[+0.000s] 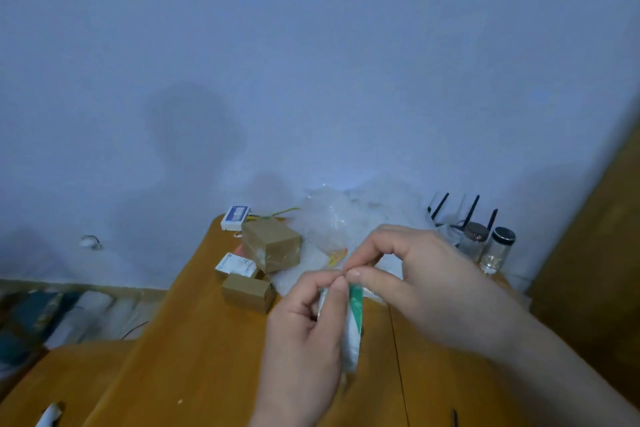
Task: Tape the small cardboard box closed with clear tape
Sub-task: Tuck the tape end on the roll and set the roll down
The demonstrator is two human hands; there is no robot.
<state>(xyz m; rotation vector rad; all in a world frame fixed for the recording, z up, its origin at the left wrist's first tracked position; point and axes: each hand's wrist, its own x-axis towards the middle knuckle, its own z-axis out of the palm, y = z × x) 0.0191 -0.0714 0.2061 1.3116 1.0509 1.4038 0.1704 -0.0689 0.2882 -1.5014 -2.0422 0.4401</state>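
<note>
My left hand grips a roll of clear tape with a green and white core, held on edge above the wooden table. My right hand pinches at the top of the roll with thumb and forefinger, touching the left fingertips. A small cardboard box sits on the table to the left of my hands. A bigger brown box wrapped in shiny tape stands behind it. Whether a tape end is lifted I cannot tell.
A small box with a white label lies between the two brown boxes. A white and blue box sits at the table's far edge. Crumpled clear plastic lies behind my hands. Two glass jars and black antennas stand at the right.
</note>
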